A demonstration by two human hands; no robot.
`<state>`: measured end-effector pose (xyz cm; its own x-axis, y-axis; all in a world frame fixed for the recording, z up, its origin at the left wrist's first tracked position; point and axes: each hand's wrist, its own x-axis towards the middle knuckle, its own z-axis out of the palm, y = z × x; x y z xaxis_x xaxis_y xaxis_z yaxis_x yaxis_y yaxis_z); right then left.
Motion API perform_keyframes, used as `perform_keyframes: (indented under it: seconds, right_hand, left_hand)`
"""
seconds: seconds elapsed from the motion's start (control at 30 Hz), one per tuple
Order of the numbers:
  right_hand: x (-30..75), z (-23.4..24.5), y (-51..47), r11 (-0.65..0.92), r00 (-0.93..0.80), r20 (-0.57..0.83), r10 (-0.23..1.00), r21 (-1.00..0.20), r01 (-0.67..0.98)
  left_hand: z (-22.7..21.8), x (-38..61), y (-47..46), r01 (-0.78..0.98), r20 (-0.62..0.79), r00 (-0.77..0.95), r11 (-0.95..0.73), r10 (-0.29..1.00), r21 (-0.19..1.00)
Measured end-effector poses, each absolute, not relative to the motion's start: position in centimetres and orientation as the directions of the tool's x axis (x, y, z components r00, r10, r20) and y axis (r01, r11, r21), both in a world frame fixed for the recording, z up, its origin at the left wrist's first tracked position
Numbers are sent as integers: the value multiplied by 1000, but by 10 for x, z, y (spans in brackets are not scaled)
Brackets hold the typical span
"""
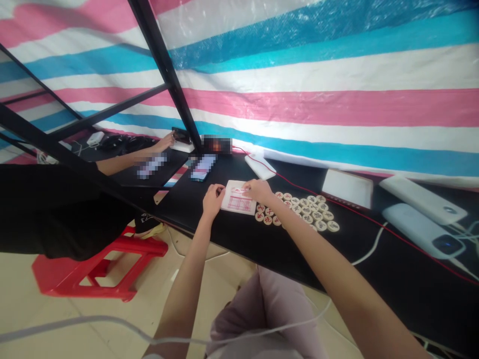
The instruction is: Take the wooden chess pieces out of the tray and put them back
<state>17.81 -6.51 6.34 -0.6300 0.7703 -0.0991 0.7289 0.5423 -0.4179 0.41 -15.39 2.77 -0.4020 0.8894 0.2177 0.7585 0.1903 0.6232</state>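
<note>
"Where's the white, squarish slab with the red lines [239, 205]?"

"Flat on the black desk [186, 200], between the two hands, right in front of the person."

"What's the left hand [213, 200] doing?"

"It's at the slab's left edge, fingers curled and thumb close by. I can't tell whether it grips that edge or only rests against it."

"And the right hand [258, 191]?"

"Over the slab's upper right part, coming in from the right, fingertips drawn together above the red markings. From here I can't make out whether anything small is pinched in them."

"Those pale round discs with red and dark characters [307, 218], how do they lie?"

"Just beside the slab, on its right. The group is longest along the desk, stretching away rightward, and the right forearm crosses over some of it. So the right hand is clearly the nearer one; the slab sits between the discs and the left."

"Does the slab have a long axis?"

"None I'd swear to; it looks almost square."
</note>
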Motion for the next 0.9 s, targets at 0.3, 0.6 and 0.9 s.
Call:
perform_keyframes:
  seconds: [0.3, 0.6, 0.9]
  right_hand:
    - [175, 60, -66, 501, -585, -98, 805, -415, 759]
    - [170, 63, -66, 508, -585, -99, 805, -394, 766]
    - [170, 65, -71, 496, -572, -108, 813, -387, 777]
  left_hand:
    - [29, 5, -156, 759, 228, -394, 176, 890, 627]
    - [27, 4, -154, 756, 231, -389, 166, 892, 633]
    - [29, 4, -155, 762, 222, -389, 177, 894, 623]
